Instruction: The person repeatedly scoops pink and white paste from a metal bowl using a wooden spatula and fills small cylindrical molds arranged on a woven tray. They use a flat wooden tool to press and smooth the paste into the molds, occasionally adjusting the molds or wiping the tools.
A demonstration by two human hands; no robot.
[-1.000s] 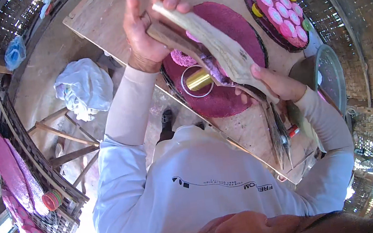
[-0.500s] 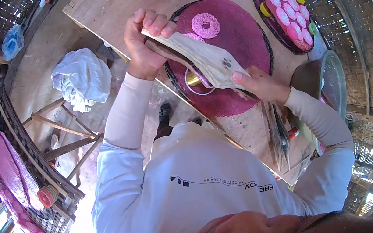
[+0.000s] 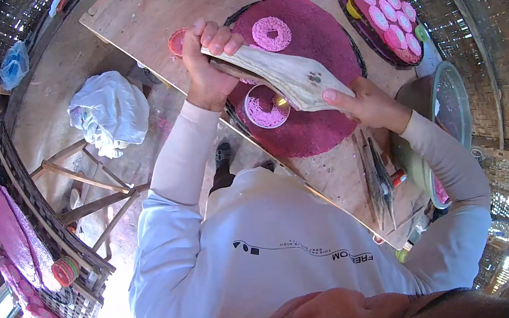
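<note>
Both my hands hold a pale wooden lever press (image 3: 292, 77) slantwise above the table. My left hand (image 3: 208, 78) is closed round its upper-left end. At the other end my right hand (image 3: 377, 106) is closed, thumb on top. A brass part (image 3: 281, 103) shows just under the press. Below lies a thin ring mould (image 3: 271, 127) with pink strands (image 3: 260, 117) inside, on a round dark-pink mat (image 3: 328, 133). A round lattice of pink strands (image 3: 271, 34) lies farther back on the mat. Beside my left hand sits a small red disc (image 3: 177, 42).
A tray (image 3: 376, 45) with several pink rounds stands at the back right, and a large tub (image 3: 467, 102) at the right. Dark pointed sticks (image 3: 380, 174) lie near the table's right end. On the left are a white cloth bundle (image 3: 110, 110) and a wooden stand (image 3: 86, 175).
The press and both hands have shifted slightly right, and the brass part has moved off the ring mould's middle. Pink strands now show in the mould, and the red disc beside my left hand has come into sight.
</note>
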